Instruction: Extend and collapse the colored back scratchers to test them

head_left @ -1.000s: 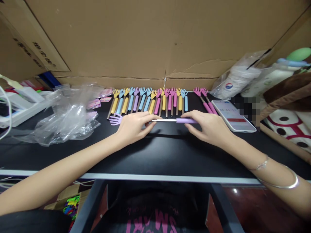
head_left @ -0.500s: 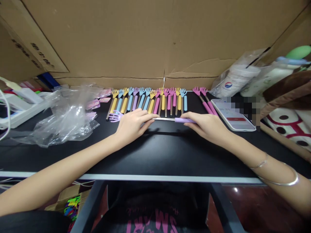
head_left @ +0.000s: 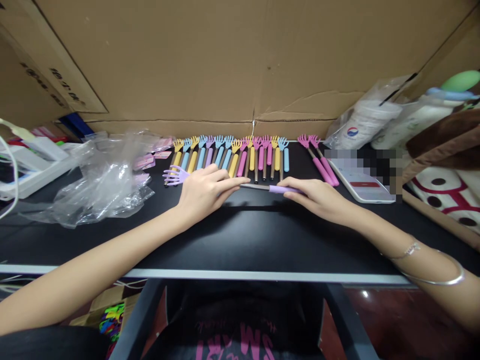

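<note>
A purple back scratcher (head_left: 258,186) with a metal shaft is held sideways just above the black desk. My left hand (head_left: 210,192) is closed around it near its claw head, which sticks out to the left. At the other end, my right hand (head_left: 317,197) pinches the purple grip. Behind my hands lies a row of back scratchers (head_left: 225,157) in yellow, blue, purple and pink, claws pointing away from me. Two pink back scratchers (head_left: 320,162) lie apart from the row, beyond my right hand.
Crumpled clear plastic bags (head_left: 108,185) and pink cards (head_left: 144,161) lie on the left, beside a white power strip (head_left: 41,170). To the right are a phone (head_left: 362,185), a bagged cup (head_left: 369,122) and a plush item (head_left: 442,185). A cardboard wall (head_left: 225,60) stands behind.
The purple back scratcher's claw has shifted slightly left and up with my left hand, and its right end now tilts down a little. Both hands keep their hold.
</note>
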`<control>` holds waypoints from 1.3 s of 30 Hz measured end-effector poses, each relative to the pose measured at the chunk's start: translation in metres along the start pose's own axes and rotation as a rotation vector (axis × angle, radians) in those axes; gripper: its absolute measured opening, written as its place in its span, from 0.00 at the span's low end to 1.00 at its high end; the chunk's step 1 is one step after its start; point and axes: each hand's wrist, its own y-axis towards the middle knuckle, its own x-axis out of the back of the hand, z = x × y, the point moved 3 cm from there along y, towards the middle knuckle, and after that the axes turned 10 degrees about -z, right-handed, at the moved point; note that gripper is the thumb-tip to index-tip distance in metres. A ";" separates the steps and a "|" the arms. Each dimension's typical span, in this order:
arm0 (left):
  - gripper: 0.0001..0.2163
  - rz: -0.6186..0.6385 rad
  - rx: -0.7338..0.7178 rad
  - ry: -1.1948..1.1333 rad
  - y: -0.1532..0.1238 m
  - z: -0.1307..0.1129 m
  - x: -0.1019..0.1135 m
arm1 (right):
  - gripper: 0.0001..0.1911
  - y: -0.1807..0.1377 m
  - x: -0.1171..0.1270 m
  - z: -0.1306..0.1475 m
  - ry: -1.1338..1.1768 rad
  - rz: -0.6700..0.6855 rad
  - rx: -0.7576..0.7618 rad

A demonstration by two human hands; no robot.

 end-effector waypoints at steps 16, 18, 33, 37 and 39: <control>0.14 0.076 0.033 -0.078 -0.006 -0.002 -0.004 | 0.20 0.000 0.001 0.005 0.098 0.066 0.023; 0.15 0.132 0.094 -0.128 -0.008 -0.002 -0.007 | 0.19 0.000 0.001 0.004 0.011 0.034 0.043; 0.14 0.246 0.328 -0.414 -0.009 0.001 -0.017 | 0.18 -0.004 0.007 0.013 -0.366 -0.224 0.209; 0.13 0.174 0.266 -0.273 -0.008 0.000 -0.012 | 0.19 -0.003 0.005 0.010 -0.310 -0.168 0.153; 0.13 0.114 0.211 -0.201 -0.008 -0.002 -0.009 | 0.19 -0.002 0.004 0.010 -0.245 -0.126 0.112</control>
